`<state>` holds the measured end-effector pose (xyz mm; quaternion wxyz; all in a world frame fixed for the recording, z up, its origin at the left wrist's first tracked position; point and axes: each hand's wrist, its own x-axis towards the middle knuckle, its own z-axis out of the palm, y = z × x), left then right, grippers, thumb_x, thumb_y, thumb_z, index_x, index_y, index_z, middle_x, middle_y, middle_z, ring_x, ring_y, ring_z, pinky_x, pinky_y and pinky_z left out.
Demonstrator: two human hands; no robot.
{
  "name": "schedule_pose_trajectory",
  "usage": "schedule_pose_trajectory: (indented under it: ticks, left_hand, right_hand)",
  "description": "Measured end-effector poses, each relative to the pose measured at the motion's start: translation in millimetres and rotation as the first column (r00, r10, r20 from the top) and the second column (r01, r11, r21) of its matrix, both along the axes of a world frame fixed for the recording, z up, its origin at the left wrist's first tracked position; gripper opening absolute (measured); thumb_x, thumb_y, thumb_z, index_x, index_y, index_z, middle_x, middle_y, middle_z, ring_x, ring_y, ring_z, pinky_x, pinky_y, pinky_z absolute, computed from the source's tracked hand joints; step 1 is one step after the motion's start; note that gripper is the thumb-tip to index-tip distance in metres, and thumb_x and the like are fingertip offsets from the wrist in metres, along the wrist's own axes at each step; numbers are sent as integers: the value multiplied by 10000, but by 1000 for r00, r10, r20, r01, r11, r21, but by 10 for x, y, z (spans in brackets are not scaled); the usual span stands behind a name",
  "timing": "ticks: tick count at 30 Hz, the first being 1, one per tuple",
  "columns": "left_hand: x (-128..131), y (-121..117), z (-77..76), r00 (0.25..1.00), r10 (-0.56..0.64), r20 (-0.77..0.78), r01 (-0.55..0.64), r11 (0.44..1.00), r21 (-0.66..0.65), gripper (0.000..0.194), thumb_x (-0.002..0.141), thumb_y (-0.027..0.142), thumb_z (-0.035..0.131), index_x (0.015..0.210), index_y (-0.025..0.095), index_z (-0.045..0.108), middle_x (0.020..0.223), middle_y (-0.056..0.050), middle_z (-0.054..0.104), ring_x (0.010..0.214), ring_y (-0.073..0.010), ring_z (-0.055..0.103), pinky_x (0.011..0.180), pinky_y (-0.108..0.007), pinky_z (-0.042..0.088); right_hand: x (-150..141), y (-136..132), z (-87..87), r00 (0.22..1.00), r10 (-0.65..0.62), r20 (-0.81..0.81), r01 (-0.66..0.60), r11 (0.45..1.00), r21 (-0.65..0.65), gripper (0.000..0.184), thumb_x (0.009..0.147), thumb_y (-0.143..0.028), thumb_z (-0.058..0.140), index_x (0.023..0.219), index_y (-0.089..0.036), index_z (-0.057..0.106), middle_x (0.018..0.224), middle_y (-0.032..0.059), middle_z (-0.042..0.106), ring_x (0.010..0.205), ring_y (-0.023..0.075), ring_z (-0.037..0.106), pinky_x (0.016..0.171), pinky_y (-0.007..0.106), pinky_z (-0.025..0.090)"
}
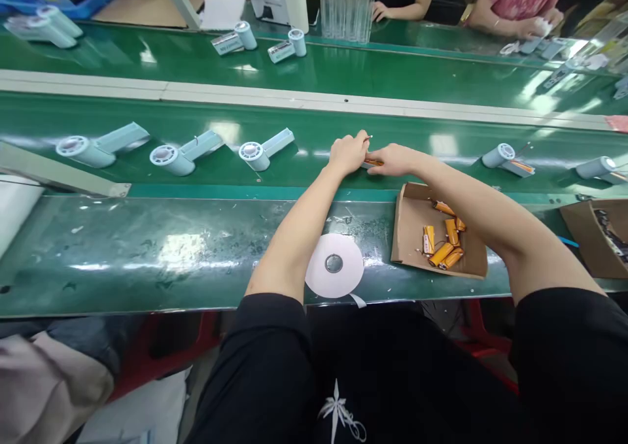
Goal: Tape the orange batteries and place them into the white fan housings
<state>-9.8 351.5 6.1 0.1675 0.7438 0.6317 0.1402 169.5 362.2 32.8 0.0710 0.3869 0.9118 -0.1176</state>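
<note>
By the glossy green belt's (417, 130) front edge, the right hand (392, 159), loosely curled, touches a slim casing (373, 162) showing orange; the left hand (348, 153) curls beside it, grip unclear. A flat white roll (347, 267) lies by the worktop's (122, 254) front edge.

Left arm (289, 251) extended toward 1 o'clock; left hand (349, 153), fingers bent. Right arm (483, 212) angled toward 10 o'clock; right hand (394, 160) just beside the left, palm down.

Handled part (375, 162) mostly hidden, far-right carton (583, 235) cut off
</note>
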Motion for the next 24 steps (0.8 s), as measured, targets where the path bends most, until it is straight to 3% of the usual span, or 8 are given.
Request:
schedule_pose_trajectory:
  ticks: [3,7,11,13,15,18,21,24]
  left_hand:
    - [-246,-462,63,981,-170,90,162,982,94,575,1072,471,579,1575,191,565,1638,-200,586,1586,-379,446,1295,-586,381]
    - [-869,-1848,-136,810,-585,42,577,807,129,720,842,734,808,1430,329,710,1478,-120,730,1462,-394,580,1293,-600,410]
    - [-1399,-3029,-455,876,-467,-120,481,864,148,599,782,559,897,1345,410,755,1519,-93,732,1415,-431,627,1179,-604,543]
    - [-1443,-3259,-505,924,-355,-140,381,888,259,560,775,501,914,1299,375,763,1448,-114,762,1407,-454,617,1147,-616,566]
    - [-1300,-3307,-457,961,-258,-103,277,871,405,565,777,517,933,1280,345,743,1344,-127,786,1426,-465,581,1183,-647,533]
    - [-867,-3244,-286,981,-189,-33,174,807,564,618,765,525,955,1293,347,687,1301,-115,767,1513,-468,483,1264,-708,422]
    - [-513,-3169,-129,977,-212,-5,172,780,601,572,782,432,913,1284,366,646,1328,-89,739,1591,-455,403,1321,-756,293]
    - [-493,-3160,-59,981,-189,45,118,761,638,614,794,374,872,1331,346,574,1391,-90,691,1634,-428,374,1356,-748,232]
  right_hand:
    - [610,-469,212,953,-101,-286,113,993,23,600,1038,-453,618,1600,-247,654,1583,94,716,1397,336,707,1188,509,548]
    - [1743,-1577,210,791,-338,-510,372,928,-39,433,1022,-545,655,1328,-293,828,1366,86,831,1197,332,804,1090,574,640]
    - [2391,-2612,18,598,-474,-646,568,819,-74,171,963,-469,748,1020,-366,871,1088,50,886,1015,343,850,935,566,693]
    - [2344,-2927,-5,519,-520,-679,607,783,-136,150,973,-451,746,987,-357,862,936,36,876,840,299,845,784,484,694]
    - [2074,-3091,47,496,-557,-666,532,801,-274,206,987,-469,740,1088,-332,856,786,6,834,669,233,790,675,390,658]
    - [1456,-3155,164,583,-530,-616,212,831,-515,442,939,-547,820,1292,-282,813,760,-20,816,631,180,745,647,304,610]
    - [913,-3189,164,644,-379,-664,-129,802,-583,396,982,-611,777,1044,-228,852,702,-8,788,603,153,711,619,267,536]
    - [694,-3271,55,764,-108,-637,-373,731,-571,520,1070,-626,654,828,-203,834,636,18,742,575,145,680,609,270,473]
